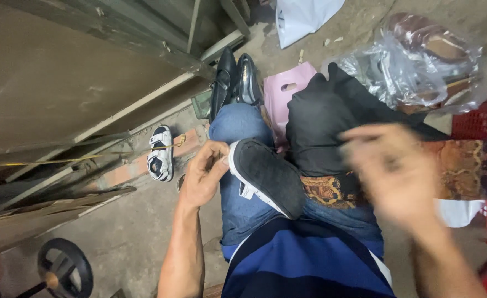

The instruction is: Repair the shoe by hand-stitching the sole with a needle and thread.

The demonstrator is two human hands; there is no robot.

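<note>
Two hands [205,174], one dark-soled shoe [268,176], two black dress shoes [235,83].

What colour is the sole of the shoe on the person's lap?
The sole of the shoe is black, with a white rim; the head view shows it.

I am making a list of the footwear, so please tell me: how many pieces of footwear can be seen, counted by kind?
Shoe with black sole, held by the left hand on the lap: 1
Black glossy dress shoes: 2
White sandal on the floor: 1
Total: 4
</note>
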